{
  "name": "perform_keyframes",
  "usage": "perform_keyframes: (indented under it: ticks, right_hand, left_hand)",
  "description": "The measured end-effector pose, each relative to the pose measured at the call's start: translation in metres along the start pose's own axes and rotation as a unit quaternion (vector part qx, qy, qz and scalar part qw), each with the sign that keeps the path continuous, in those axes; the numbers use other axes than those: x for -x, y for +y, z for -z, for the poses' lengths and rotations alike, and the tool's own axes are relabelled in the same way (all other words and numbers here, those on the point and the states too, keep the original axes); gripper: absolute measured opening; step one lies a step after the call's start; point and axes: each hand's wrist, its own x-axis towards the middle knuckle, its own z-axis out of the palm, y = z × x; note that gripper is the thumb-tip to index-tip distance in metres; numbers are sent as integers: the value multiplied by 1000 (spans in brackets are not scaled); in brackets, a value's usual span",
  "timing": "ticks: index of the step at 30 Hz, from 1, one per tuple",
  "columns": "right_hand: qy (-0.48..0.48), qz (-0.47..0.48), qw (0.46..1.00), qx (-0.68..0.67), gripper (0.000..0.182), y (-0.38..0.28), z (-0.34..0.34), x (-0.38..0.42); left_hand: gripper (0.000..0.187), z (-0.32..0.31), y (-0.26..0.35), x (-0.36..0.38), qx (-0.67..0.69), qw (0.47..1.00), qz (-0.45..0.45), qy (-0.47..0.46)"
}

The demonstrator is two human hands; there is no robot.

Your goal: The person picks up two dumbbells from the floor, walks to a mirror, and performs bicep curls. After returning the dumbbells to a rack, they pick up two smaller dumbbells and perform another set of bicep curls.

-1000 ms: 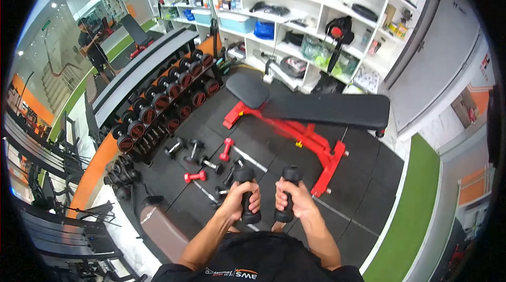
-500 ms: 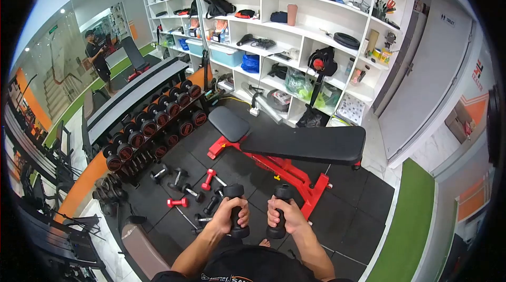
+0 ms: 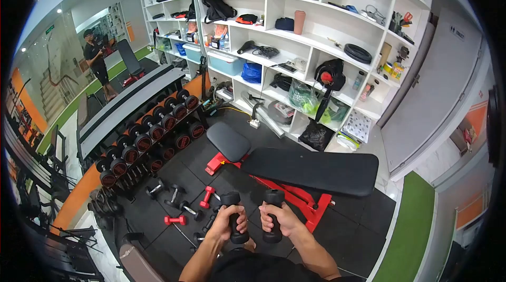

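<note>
My left hand point(image 3: 232, 223) is wrapped round the handle of a black dumbbell point(image 3: 230, 198), held upright in front of my body. A matching black dumbbell point(image 3: 273, 196) stands upright in my right hand point(image 3: 279, 219), whose fingers curl round its handle. The two dumbbells are side by side with a narrow gap between them. Below and beyond them is the black rubber floor, with a red dumbbell point(image 3: 207, 196) lying to the left of my left hand. The weight bench point(image 3: 311, 169) with its black pads and red frame stands just ahead of my right hand.
A rack of black dumbbells point(image 3: 142, 142) stands at the left, before a mirror showing a person. Several small dumbbells, including another red dumbbell point(image 3: 175, 220), lie on the floor. White shelves point(image 3: 316, 32) line the back. A grey door point(image 3: 432, 87) and green turf strip point(image 3: 403, 229) are at right.
Both dumbbells have come slightly closer together, still upright in my hands. The view has tilted and shifted, so the bench sits lower in the picture.
</note>
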Motion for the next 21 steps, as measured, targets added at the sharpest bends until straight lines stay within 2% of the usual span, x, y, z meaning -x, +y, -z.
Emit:
perform_keyframes:
  ticks: [3, 7, 11, 16, 21]
  right_hand:
    - [-19, -15, 1000, 16, 21, -21, -11, -42]
    - [-15, -27, 998, 51, 23, -40, -43, -94]
    - [-39, -45, 997, 49, 17, -46, -53, -136]
    - [-47, -45, 995, 78, 23, -66, -61, -175]
    - [-64, -54, 993, 78, 25, -96, -59, -220]
  left_hand:
    - [12, 15, 32, -22, 27, 1000, -9, 1]
    - [14, 14, 87, -26, -49, 996, -66, 41]
    - [15, 27, 118, -32, -11, 992, -103, 70]
    - [13, 36, 137, -45, 28, 984, -129, 123]
    - [14, 43, 160, -75, 45, 976, -165, 131]
